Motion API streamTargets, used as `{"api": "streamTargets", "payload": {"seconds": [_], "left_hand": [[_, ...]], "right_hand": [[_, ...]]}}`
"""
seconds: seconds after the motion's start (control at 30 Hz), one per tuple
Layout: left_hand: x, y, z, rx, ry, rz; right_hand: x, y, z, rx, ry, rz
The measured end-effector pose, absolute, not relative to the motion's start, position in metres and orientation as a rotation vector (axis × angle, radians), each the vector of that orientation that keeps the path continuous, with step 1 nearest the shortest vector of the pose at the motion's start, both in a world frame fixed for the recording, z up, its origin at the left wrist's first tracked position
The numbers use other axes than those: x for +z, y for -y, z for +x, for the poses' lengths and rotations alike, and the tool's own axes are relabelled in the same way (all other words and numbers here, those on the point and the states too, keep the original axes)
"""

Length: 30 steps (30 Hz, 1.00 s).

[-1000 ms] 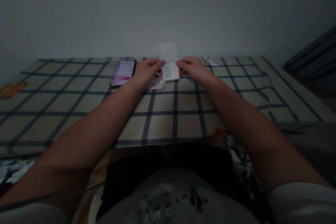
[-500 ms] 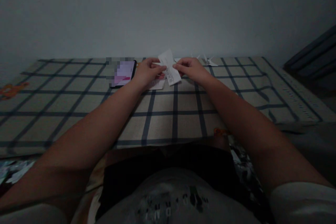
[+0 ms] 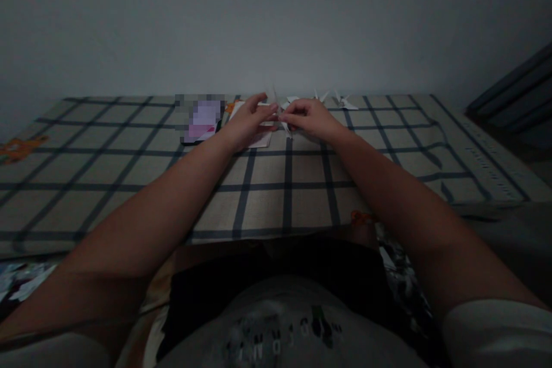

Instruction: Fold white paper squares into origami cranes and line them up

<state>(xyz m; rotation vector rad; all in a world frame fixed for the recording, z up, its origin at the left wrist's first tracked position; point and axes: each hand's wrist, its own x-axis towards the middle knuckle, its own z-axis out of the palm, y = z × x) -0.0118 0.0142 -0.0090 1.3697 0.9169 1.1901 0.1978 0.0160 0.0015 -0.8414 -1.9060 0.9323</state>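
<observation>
A white folded paper (image 3: 286, 126) is held between my two hands above the table, turned nearly edge-on and blurred at its upper end. My right hand (image 3: 311, 117) pinches it from the right with thumb and forefinger. On the other side, the fingertips of my left hand (image 3: 250, 119) press against it, one finger raised away. Under my left hand lies a stack of white paper (image 3: 264, 141), partly covered. Just behind my right hand a white paper piece (image 3: 292, 99) shows, mostly hidden.
Two folded paper cranes, a nearer one (image 3: 321, 96) and one farther right (image 3: 345, 102), stand by the wall. Left of my hands lies a phone (image 3: 202, 121) with a lit, partly blurred screen. A checked cloth (image 3: 263, 207) covers the table, and a grey wall (image 3: 276, 23) rises behind.
The paper has turned from showing its broad printed face to nearly edge-on. My left hand's fingers have spread somewhat, and my right hand has shifted slightly left.
</observation>
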Motion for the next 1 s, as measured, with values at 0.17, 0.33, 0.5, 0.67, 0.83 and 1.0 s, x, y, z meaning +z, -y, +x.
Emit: {"api": "streamTargets", "payload": {"seconds": [0.17,0.33,0.5,0.67,0.83,1.0], "left_hand": [[-0.009,-0.016,-0.013,1.208,-0.9,1.375],[-0.005,-0.012,-0.013,1.23,-0.882,1.372],[0.002,-0.009,-0.011,1.271,-0.896,1.33],[0.004,-0.015,-0.013,1.322,-0.906,1.212],[0.003,-0.014,-0.014,1.323,-0.97,1.244],[-0.003,-0.013,-0.012,1.277,-0.93,1.302]], "right_hand": [[0.0,-0.018,0.196,1.006,1.826,-0.826],[0.0,-0.019,0.196,1.035,1.733,-0.851],[0.001,-0.02,0.197,1.002,1.732,-0.874],[-0.001,-0.025,0.201,0.903,1.703,-0.897],[-0.005,-0.029,0.208,0.807,1.752,-0.886],[-0.004,-0.027,0.209,0.784,1.731,-0.923]]}}
